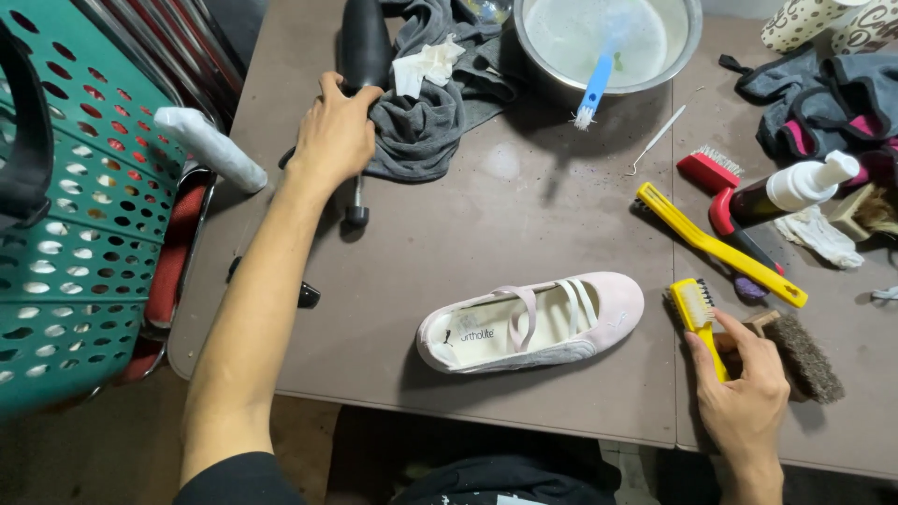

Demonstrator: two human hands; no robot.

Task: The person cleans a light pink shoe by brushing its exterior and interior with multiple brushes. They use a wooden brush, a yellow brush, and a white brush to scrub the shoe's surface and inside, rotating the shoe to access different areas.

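The pink shoe lies on its side in the middle of the brown table, untouched by any brush at this moment. The left hand stretches far and rests with curled fingers on the grey cloth. The right hand is closed around the small yellow brush, just beside the toe.

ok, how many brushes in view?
6, maybe more hidden. Blue-handled brush in the metal bowl; red brush; long yellow brush; small yellow brush in the right hand; dark bristle brush beside it; wooden brush at the right edge.
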